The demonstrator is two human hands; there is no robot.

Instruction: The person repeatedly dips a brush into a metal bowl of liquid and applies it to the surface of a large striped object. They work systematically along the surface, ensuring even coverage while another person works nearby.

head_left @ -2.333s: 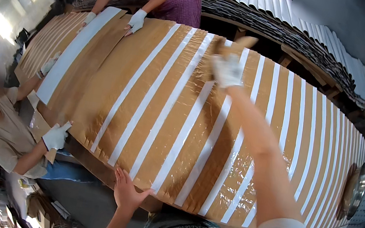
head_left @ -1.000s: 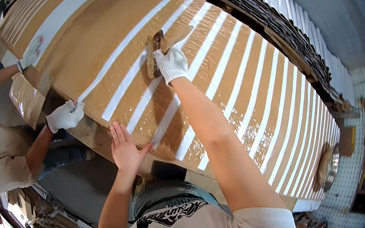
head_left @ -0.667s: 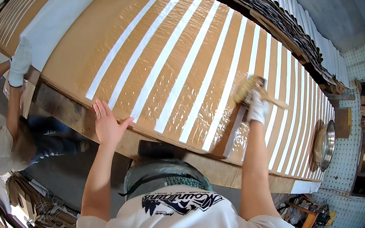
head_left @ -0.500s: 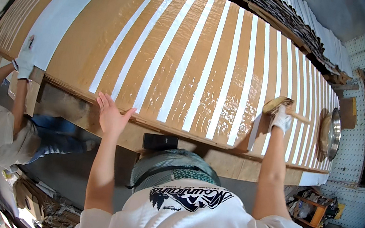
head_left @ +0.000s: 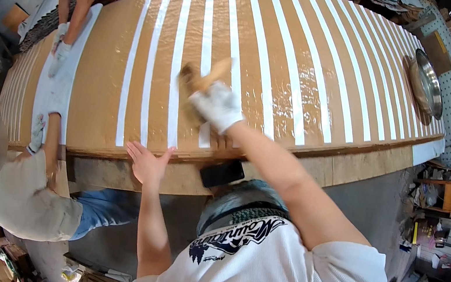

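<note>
At frame centre, the gloved right hand (head_left: 217, 105) clenches a wooden brush (head_left: 202, 81) on the striped brown sheet (head_left: 287, 50); the bare left hand (head_left: 146, 163), grip released, lies flat on the worktop (head_left: 351, 164) edge.

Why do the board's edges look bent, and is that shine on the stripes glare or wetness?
In the head view the fisheye lens bows the long brown board toward the rim. The gloss beside the gloved right hand and its brush reflects light off a glossy coat; whether it is wet cannot be told. The bare left hand is sharp; the co-workers' faces at the left are blurred.
</note>
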